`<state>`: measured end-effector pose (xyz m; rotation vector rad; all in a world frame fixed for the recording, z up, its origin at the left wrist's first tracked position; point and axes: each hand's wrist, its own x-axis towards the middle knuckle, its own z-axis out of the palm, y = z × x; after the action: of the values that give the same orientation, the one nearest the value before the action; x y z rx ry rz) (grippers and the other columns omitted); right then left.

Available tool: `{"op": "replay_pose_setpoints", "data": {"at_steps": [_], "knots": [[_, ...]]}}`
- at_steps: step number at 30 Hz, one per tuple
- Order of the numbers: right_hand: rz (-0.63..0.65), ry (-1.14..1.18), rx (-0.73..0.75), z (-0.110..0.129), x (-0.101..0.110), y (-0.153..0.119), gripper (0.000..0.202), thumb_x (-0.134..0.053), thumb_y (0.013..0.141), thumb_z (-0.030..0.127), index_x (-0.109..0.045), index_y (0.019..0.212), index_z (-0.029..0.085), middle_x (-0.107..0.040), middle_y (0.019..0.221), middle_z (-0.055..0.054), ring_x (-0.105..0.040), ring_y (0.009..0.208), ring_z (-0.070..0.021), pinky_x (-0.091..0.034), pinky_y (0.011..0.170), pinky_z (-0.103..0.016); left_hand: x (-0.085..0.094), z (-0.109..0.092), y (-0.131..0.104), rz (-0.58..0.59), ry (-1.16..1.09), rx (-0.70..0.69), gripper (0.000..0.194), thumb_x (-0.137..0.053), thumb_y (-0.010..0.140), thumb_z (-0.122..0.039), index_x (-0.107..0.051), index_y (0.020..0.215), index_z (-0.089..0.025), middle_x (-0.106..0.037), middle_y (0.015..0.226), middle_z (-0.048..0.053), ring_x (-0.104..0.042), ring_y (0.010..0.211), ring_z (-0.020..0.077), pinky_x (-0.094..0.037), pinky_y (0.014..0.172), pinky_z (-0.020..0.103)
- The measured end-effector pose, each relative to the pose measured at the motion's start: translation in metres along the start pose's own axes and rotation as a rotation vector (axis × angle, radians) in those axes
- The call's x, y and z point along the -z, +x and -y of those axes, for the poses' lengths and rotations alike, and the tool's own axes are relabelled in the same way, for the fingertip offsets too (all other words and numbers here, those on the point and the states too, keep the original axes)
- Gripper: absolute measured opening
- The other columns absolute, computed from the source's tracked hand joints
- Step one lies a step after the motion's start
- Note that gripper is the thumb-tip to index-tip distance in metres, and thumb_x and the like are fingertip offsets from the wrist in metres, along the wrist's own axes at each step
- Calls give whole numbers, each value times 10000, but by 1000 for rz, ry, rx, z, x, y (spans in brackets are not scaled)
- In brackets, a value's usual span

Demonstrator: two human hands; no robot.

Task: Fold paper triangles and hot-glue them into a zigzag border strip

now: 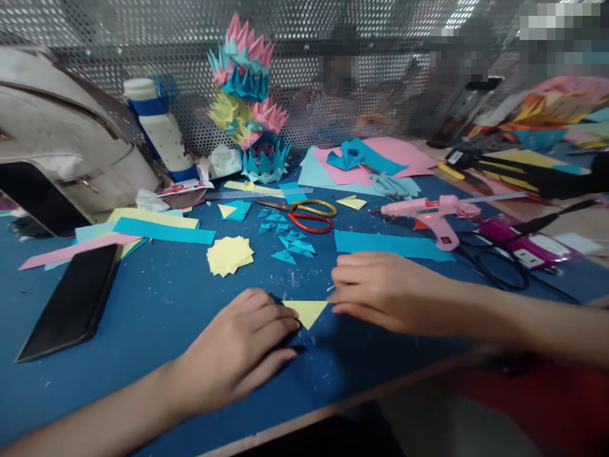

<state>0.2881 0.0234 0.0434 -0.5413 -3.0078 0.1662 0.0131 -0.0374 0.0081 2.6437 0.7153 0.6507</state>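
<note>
A small yellow paper triangle (pixel 308 313), its point toward me, lies on the blue table between my hands. My left hand (pixel 250 346) has curled fingers pressing on its left corner, the thumb held a little apart. At the right corner, my right hand (pixel 380 292) is closed, with fingertips pinching the paper's edge. Just beyond are a stack of yellow paper squares (pixel 230 256) and several small folded blue paper pieces (pixel 292 245). Scissors (pixel 309 214) with one yellow and one red handle lie behind them. A blue paper strip (pixel 392 245) is behind my right hand.
A pink glue gun (pixel 428 214) and its cord lie right, near a purple power strip (pixel 526 244). Left are a black phone (pixel 71 301), paper strips (pixel 164 230), a bottle (pixel 159 130) and a bag (pixel 66 127). Stacked paper crowns (pixel 266 155) stand against a perforated metal panel (pixel 299 38).
</note>
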Motion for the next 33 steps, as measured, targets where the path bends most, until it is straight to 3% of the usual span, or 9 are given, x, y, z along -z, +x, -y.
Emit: {"op": "replay_pose_setpoints", "data": {"at_steps": [4,6,11,15,20,26,30,33], "knots": [[19,-22,-2,-3,-5,22,415,-572,937,554,-626,973,145,-635,931,-75,-526,821,-201,-317,664,-297,1,7,0,-119,-16,115,236,-437,1031,-205,-667,1067,-164,-601,934,65,-537,869,195,-410,756,334],[59,6,-21,-4,-10,29,436,-604,902,584,-595,958,151,-640,931,-69,-548,823,-199,-317,639,-287,1,8,-2,-124,14,136,241,-442,1032,-217,-678,1062,-177,-546,851,44,-503,800,187,-373,703,323],[81,83,-46,-5,-14,37,326,-552,966,487,-570,899,168,-641,878,-44,-569,808,-182,-325,632,-274,0,8,-1,-49,55,86,280,-414,1050,-279,-646,1189,-206,-532,836,31,-491,767,185,-340,686,321],[62,149,-63,-5,-12,39,229,-465,1024,313,-576,888,166,-635,874,-37,-578,813,-168,-348,651,-266,-2,8,0,-9,104,100,307,-404,1054,-331,-635,1208,-201,-553,853,39,-496,764,192,-348,677,318],[14,309,-109,-7,-11,41,212,-439,1031,233,-609,919,174,-620,905,-22,-587,857,-146,-390,719,-244,-3,11,-3,-73,163,71,274,-444,1043,-291,-627,1214,-180,-581,838,41,-510,753,188,-365,673,320],[-83,362,-138,-3,-5,44,119,-576,948,183,-695,933,180,-574,866,-12,-561,833,-142,-394,719,-243,-3,13,-3,-239,138,32,221,-549,1004,-220,-630,1206,-177,-694,857,34,-575,753,155,-417,699,312],[-65,397,-130,0,-2,47,114,-594,952,223,-690,918,174,-541,884,-11,-544,825,-136,-402,718,-245,-3,13,-3,-248,122,22,227,-534,1003,-161,-634,1204,-193,-728,1019,58,-622,847,154,-454,726,304],[-26,417,-72,-1,-1,50,143,-567,978,229,-699,938,190,-518,924,-16,-541,857,-134,-409,738,-242,1,12,-3,-208,152,-61,236,-479,1023,-155,-634,1199,-177,-729,1053,71,-636,917,168,-480,765,315]]}}
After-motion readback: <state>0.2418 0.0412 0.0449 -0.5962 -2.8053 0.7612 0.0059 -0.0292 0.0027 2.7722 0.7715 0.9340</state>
